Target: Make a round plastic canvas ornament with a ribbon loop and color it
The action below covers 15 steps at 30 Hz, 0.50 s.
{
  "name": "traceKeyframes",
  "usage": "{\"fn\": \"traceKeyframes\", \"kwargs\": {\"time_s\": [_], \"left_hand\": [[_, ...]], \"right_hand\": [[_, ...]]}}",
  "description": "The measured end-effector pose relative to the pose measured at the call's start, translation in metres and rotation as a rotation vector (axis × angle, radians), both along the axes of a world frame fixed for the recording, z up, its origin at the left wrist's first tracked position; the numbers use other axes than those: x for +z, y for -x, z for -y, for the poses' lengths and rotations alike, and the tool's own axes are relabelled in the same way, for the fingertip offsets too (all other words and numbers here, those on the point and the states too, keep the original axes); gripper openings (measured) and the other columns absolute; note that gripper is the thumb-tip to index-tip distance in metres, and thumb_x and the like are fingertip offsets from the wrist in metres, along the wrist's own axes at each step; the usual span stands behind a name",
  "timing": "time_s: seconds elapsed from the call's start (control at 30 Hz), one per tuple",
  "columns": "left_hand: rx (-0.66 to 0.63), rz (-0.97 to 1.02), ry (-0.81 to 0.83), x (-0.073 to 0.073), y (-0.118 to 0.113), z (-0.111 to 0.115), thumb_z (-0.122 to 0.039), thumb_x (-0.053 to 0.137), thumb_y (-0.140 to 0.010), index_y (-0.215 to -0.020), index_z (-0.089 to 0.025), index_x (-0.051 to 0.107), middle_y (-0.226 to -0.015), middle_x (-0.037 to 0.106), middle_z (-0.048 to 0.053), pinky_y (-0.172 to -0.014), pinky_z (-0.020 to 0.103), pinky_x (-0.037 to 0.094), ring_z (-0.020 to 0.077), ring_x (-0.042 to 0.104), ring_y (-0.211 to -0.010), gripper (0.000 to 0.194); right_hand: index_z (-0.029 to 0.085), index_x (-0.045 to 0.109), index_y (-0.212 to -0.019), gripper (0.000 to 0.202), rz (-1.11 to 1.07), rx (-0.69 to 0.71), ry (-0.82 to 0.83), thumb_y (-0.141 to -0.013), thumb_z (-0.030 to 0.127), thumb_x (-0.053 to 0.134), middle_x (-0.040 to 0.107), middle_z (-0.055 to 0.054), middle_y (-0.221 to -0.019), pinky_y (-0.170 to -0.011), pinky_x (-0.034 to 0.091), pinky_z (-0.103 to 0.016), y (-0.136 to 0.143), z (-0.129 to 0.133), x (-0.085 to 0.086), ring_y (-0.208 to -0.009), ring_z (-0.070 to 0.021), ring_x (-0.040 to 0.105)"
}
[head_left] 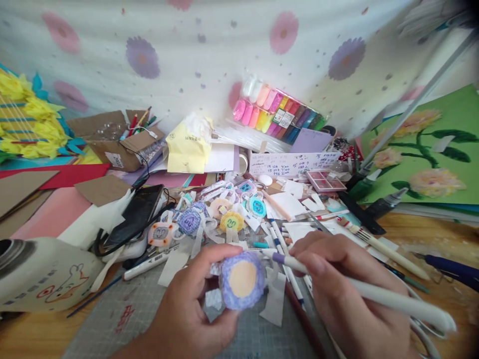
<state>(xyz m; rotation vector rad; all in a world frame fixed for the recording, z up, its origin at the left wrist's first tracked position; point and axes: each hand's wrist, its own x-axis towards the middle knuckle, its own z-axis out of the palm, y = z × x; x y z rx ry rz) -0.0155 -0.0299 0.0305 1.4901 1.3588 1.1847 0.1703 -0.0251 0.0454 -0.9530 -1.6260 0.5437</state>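
Between the thumb and fingers of my left hand [204, 294] is a small purple paper watch [242, 280] with a plain cream middle and a rough purple border. White strips hang at its sides. My right hand [348, 284] grips a white marker pen [392, 299] with a purple band near its tip. The tip lies at the upper right edge of the purple piece; whether it touches cannot be made out. Behind them lie similar small pieces: a yellow one [232, 222], a turquoise one [256, 206], a purple one [190, 222] and an orange-dotted one [161, 233].
A grey cutting mat [123, 304] lies under my hands. At left are a jar [48, 274] and a black phone [136, 212]. Several pens and paper scraps crowd the middle. Behind stand a cardboard box [112, 149] and coloured clay packs [280, 109]; blue-handled scissors [454, 269] lie right.
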Motion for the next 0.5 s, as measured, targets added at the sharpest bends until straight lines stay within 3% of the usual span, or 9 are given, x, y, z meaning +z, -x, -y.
{"fn": "traceKeyframes", "kwargs": {"time_s": [0.5], "left_hand": [[0.017, 0.155, 0.25, 0.0084, -0.004, -0.0011, -0.011, 0.066, -0.057, -0.097, -0.024, 0.059, -0.077, 0.073, -0.003, -0.058, 0.017, 0.052, 0.0139, 0.067, -0.068, 0.042]], "right_hand": [[0.021, 0.051, -0.067, 0.021, -0.166, 0.118, 0.052, -0.088, 0.017, 0.049, 0.05, 0.002, -0.057, -0.06, 0.046, -0.029, -0.0023, -0.0027, -0.0086, -0.057, -0.0145, 0.052]]}}
